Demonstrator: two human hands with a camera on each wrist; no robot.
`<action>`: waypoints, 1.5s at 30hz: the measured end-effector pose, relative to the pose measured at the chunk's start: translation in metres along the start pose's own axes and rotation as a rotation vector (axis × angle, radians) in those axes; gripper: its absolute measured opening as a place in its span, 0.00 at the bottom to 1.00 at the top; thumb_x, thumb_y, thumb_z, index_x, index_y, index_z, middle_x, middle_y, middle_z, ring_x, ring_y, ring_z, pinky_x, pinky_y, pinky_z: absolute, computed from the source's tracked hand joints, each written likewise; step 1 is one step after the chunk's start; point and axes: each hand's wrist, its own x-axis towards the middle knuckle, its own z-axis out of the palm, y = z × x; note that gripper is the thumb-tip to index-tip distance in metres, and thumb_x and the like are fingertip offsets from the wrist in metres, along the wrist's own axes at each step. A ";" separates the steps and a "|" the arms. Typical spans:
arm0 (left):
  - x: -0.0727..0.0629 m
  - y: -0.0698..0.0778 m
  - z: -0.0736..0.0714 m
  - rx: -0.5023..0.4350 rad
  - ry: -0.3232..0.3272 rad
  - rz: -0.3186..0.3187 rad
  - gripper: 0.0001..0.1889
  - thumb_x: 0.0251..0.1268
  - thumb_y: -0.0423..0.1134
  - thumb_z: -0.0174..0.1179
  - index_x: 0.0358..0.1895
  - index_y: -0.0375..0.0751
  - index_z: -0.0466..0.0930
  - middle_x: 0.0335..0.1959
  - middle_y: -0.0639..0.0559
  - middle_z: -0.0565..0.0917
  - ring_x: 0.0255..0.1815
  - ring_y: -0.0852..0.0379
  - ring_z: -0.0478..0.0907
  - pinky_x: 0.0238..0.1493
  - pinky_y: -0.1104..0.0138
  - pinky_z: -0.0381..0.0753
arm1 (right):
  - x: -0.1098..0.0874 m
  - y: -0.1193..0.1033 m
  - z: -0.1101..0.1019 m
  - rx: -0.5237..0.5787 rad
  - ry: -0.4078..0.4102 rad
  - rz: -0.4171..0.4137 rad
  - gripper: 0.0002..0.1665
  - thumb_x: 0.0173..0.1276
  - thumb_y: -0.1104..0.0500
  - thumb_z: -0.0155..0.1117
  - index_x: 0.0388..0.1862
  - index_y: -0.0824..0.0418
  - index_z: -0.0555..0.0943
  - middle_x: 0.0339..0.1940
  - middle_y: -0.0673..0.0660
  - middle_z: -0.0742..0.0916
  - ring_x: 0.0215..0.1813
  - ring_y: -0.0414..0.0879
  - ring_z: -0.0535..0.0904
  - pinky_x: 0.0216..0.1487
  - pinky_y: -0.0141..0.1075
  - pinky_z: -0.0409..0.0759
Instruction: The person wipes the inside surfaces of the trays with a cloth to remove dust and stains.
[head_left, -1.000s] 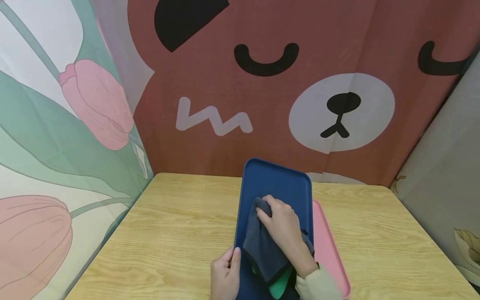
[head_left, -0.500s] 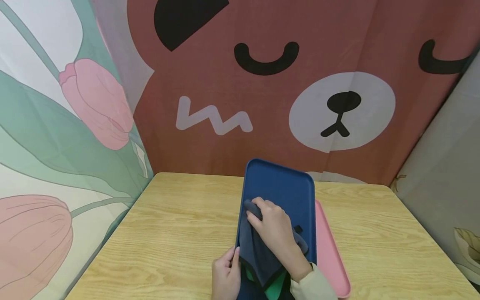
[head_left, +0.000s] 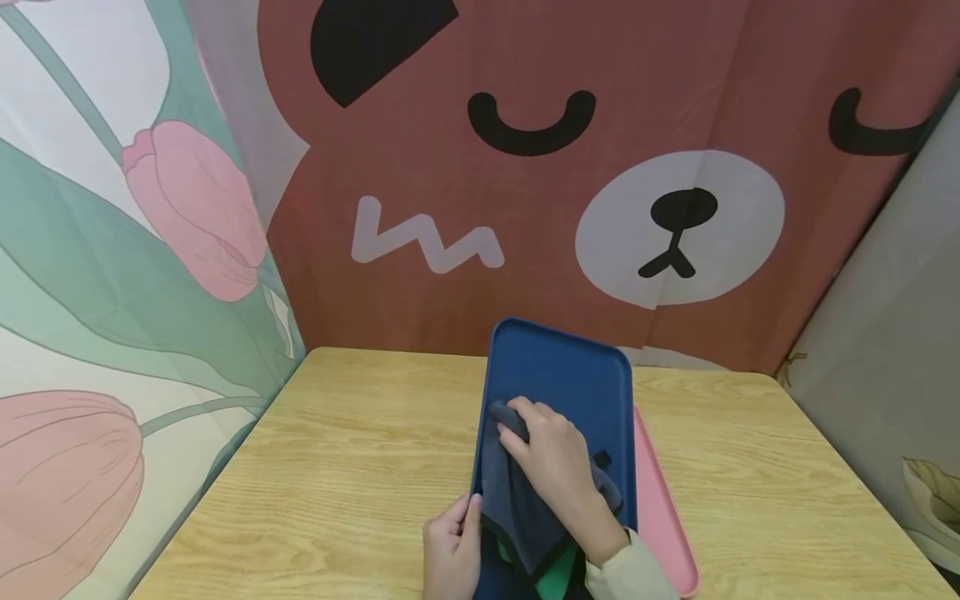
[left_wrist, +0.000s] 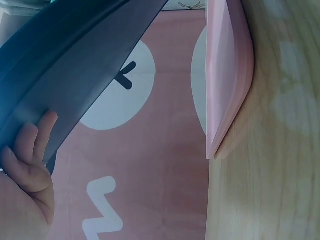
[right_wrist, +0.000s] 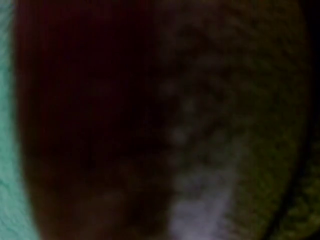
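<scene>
A dark blue rectangular tray point(head_left: 558, 367) is held raised and tilted above the table. My left hand point(head_left: 452, 546) grips its left edge, thumb on the rim; in the left wrist view the fingers point(left_wrist: 42, 135) lie against the tray's underside. On the tray's inner face, my right hand point(head_left: 555, 458) holds a bunched grey-blue cloth point(head_left: 517, 517) with dark edging, fingers and thumb bent over its upper part. A green patch point(head_left: 557, 579) shows beneath the hanging cloth. The right wrist view is too dark and blurred to make out the hand.
A pink tray point(head_left: 671, 525) lies on the wooden table point(head_left: 360, 467), partly hidden behind the blue one. Behind the table hangs a brown bear-print curtain point(head_left: 420, 308), with a flower-print curtain point(head_left: 82, 350) at the left.
My right hand has slid the cloth a little to the left across the tray, then moved barely at all. The blue tray has shifted slightly right; my left hand keeps its grip.
</scene>
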 end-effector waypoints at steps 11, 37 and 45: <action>-0.002 -0.025 -0.001 0.011 0.009 -0.046 0.12 0.61 0.23 0.50 0.22 0.32 0.78 0.09 0.60 0.62 0.11 0.70 0.57 0.09 0.75 0.58 | -0.005 0.014 -0.001 -0.025 0.011 0.027 0.12 0.55 0.58 0.66 0.38 0.59 0.79 0.28 0.56 0.82 0.24 0.46 0.76 0.24 0.38 0.75; 0.002 -0.036 -0.005 -0.024 0.115 0.130 0.08 0.58 0.22 0.53 0.27 0.31 0.81 0.08 0.60 0.67 0.11 0.72 0.60 0.08 0.77 0.60 | -0.012 0.057 -0.009 -0.100 -0.035 0.181 0.14 0.55 0.59 0.66 0.40 0.63 0.78 0.33 0.62 0.83 0.30 0.52 0.77 0.29 0.44 0.75; 0.003 -0.036 -0.007 -0.014 0.136 0.173 0.08 0.56 0.20 0.53 0.26 0.31 0.81 0.07 0.58 0.65 0.10 0.72 0.58 0.08 0.78 0.58 | -0.014 0.073 -0.010 -0.105 -0.053 0.212 0.14 0.56 0.59 0.66 0.40 0.64 0.78 0.31 0.62 0.83 0.29 0.52 0.76 0.31 0.45 0.74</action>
